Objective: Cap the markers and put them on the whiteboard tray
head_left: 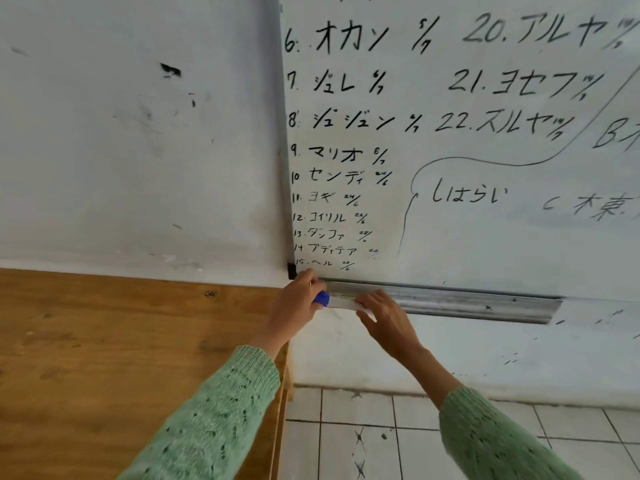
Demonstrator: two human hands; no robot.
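Note:
A white marker point(343, 302) with a blue cap point(322, 298) lies level at the left end of the grey metal whiteboard tray point(467, 303). My left hand point(294, 306) grips the blue cap end. My right hand point(384, 320) holds the white barrel at its other end, fingers wrapped over it. The cap sits against the barrel; whether it is fully seated is hidden by my fingers. Both arms wear green knitted sleeves.
The whiteboard point(485, 133) above the tray carries black handwritten lists. A wooden panel point(121, 341) stands at the lower left, against the white wall point(138, 133). White floor tiles point(381, 438) lie below. The tray runs to the right, with nothing else on it.

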